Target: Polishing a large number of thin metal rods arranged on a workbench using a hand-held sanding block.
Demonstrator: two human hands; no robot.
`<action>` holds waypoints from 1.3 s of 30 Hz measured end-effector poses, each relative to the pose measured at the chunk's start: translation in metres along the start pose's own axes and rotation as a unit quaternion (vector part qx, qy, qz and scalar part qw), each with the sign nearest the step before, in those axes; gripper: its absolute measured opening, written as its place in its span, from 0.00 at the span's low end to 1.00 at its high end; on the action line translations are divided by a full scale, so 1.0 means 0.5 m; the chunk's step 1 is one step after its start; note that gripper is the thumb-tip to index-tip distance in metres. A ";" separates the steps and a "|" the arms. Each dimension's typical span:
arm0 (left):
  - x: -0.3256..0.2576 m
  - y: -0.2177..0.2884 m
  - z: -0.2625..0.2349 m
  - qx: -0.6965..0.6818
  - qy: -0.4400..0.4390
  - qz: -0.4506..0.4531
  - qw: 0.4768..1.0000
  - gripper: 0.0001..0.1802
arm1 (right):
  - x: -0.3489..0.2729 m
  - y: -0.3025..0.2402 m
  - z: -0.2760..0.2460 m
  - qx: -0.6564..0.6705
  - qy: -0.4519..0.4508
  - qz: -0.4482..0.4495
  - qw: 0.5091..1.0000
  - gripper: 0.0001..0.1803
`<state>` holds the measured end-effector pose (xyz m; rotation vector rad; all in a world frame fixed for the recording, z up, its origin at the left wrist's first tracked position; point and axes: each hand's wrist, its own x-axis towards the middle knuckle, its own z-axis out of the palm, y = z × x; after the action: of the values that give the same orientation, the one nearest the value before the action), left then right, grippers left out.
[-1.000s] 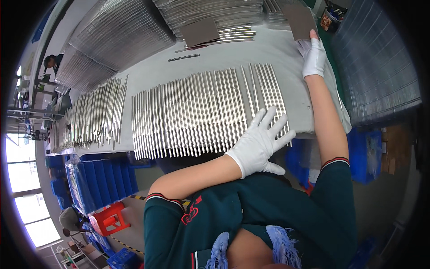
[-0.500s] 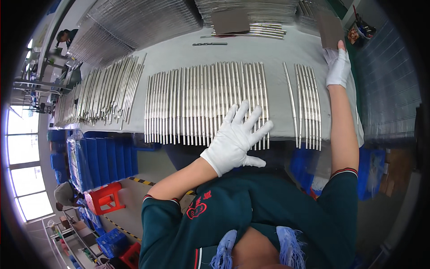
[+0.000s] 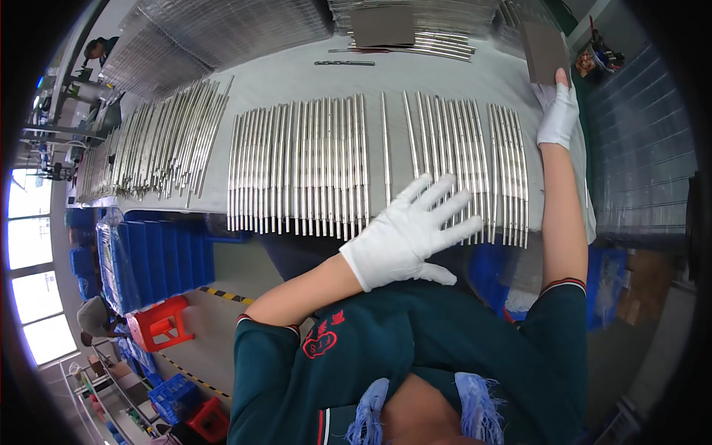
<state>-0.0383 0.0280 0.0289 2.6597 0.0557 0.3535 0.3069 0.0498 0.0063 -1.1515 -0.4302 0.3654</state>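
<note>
My left hand (image 3: 415, 237), in a white glove, lies flat with fingers spread over the lower part of several silver metal rods (image 3: 456, 141). Left of these, a wider row of similar rods (image 3: 297, 163) lies side by side, and one single rod (image 3: 385, 141) sits in the gap between. Another small group of rods (image 3: 508, 170) is at the right, between my hands. With thumb on top, my gloved right hand (image 3: 560, 115) grips the near edge of a flat brown sheet (image 3: 545, 50) at the table's right side. The fingers under the sheet are hidden.
More rods (image 3: 170, 141) are heaped at the left. A drill bit (image 3: 344, 63) lies at the back, near another brown sheet (image 3: 382, 27) resting on rods. Clear plastic trays (image 3: 237, 33) are stacked behind. Blue crates (image 3: 163, 256) and a red stool (image 3: 161, 324) stand below the table's left.
My left hand has moved right, and a group of rods has shifted right from the main row, leaving a gap with one rod. My right hand stays on the sheet.
</note>
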 end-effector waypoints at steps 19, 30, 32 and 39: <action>-0.052 -0.024 -0.018 0.032 0.006 -0.101 0.994 0.52 | 0.007 0.011 -0.009 -0.099 -0.017 -0.037 0.994 0.31; -0.254 -0.082 -0.097 0.254 0.070 -0.349 0.899 0.58 | 0.002 0.013 -0.006 -0.124 -0.015 -0.040 0.991 0.30; -0.251 -0.082 -0.087 0.240 0.083 -0.323 0.912 0.57 | 0.005 0.017 -0.011 -0.145 -0.019 -0.055 0.988 0.29; -0.191 -0.056 -0.070 0.172 0.046 -0.278 0.944 0.57 | 0.029 0.032 -0.033 -0.203 -0.042 -0.109 0.972 0.28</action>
<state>-0.1391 0.0591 0.0241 2.8031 0.9564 0.2956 0.3270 0.0496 -0.0122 -1.4729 -0.7223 0.1338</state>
